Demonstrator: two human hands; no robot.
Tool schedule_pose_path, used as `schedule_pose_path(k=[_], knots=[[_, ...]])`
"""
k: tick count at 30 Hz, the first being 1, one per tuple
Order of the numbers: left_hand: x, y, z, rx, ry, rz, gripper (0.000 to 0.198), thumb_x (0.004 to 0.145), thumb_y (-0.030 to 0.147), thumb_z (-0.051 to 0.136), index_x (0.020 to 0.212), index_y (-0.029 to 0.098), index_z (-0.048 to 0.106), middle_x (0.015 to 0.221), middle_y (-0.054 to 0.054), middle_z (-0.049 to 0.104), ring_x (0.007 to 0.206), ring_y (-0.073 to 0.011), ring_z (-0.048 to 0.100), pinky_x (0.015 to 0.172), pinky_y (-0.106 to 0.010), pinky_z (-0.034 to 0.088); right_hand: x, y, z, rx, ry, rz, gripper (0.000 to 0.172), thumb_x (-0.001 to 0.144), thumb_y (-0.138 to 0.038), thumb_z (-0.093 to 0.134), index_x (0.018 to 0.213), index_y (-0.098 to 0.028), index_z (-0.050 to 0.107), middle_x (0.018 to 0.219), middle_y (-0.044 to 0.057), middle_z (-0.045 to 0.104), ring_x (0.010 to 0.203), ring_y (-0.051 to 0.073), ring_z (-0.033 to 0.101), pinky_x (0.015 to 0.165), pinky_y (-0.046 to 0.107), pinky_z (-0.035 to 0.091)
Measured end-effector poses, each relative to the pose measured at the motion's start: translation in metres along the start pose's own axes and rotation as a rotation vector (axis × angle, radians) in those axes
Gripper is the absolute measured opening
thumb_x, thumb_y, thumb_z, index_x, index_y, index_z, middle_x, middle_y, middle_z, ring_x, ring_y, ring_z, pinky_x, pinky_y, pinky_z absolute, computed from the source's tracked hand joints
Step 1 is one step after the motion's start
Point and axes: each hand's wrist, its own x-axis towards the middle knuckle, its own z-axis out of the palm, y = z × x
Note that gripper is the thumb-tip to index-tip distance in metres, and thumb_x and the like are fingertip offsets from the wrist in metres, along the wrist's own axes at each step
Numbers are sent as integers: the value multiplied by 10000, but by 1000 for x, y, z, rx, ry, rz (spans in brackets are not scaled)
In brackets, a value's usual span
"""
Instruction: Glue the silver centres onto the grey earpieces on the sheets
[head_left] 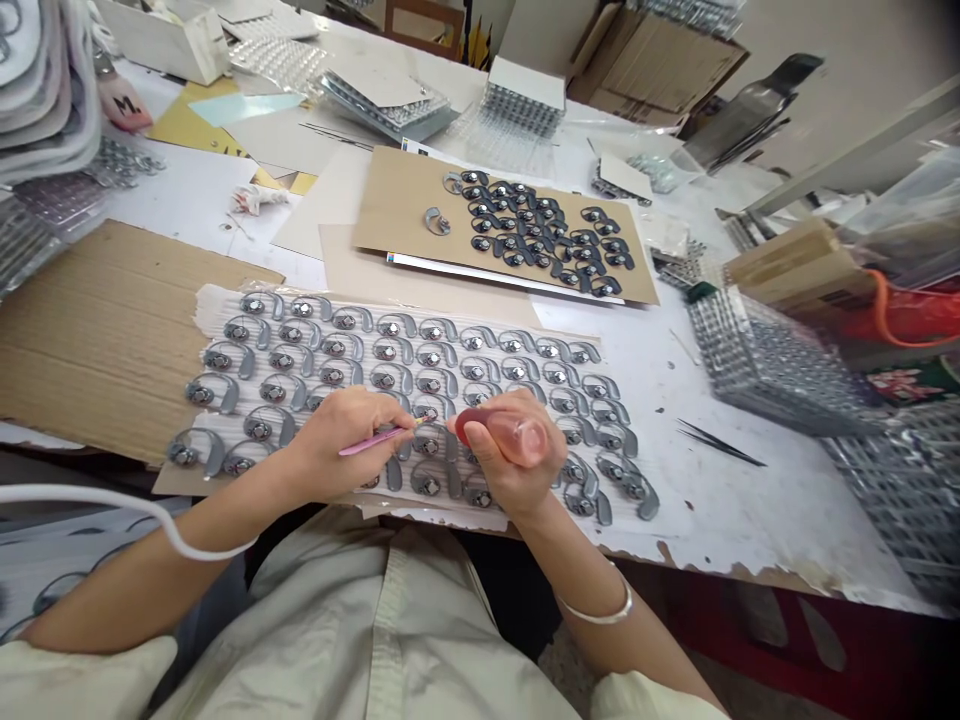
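My left hand (345, 440) is closed in a pinch round a thin pink stick tool (367, 441), whose yellowish tip points right, at a grey hook-shaped piece (433, 383) near the middle. My right hand (521, 470) is wrapped round a small translucent reddish bottle (517, 437), tilted with its narrow end toward the left hand's tool. What the bottle's tip touches is hidden by my fingers. Both hands are over a white ribbed board (217, 300), on which several rows of grey curved pieces with shiny round centres lie. Some pieces are covered by my hands.
Beyond the board, brown cardboard (397, 190) carries dark curved pieces (525, 215). Black tweezers (720, 442) lie at the right, near stacked clear trays (765, 350). Corrugated cardboard (90, 330) covers the left side. A pink bottle (122, 98) and a white box (172, 40) stand behind.
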Motion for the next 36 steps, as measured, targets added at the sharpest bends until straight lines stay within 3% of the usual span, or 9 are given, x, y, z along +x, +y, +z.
schedule_pose_path(k=[9, 23, 36], knots=[[0, -2, -2, -44, -9, -75, 102, 804, 140, 607, 851, 169, 693, 724, 10, 689, 643, -104, 613, 635, -203, 423, 0, 0, 2, -3, -11, -34, 158, 746, -177, 705, 860, -182, 595, 724, 23, 599, 652, 149, 543, 597, 327, 474], [3, -4, -1, -76, 7, -127, 99, 784, 137, 610, 808, 177, 697, 743, -8, 704, 664, -128, 630, 632, -221, 435, -1, 1, 0, 28, 27, -32, 149, 758, -192, 686, 884, -183, 605, 725, 24, 592, 648, 158, 549, 584, 331, 467], [4, -4, -1, -84, 1, -148, 96, 783, 150, 606, 779, 177, 698, 708, -6, 688, 633, -116, 610, 589, -198, 429, 0, 1, 3, -4, -28, -7, 155, 764, -226, 691, 886, -203, 599, 734, 20, 604, 649, 155, 548, 578, 327, 482]])
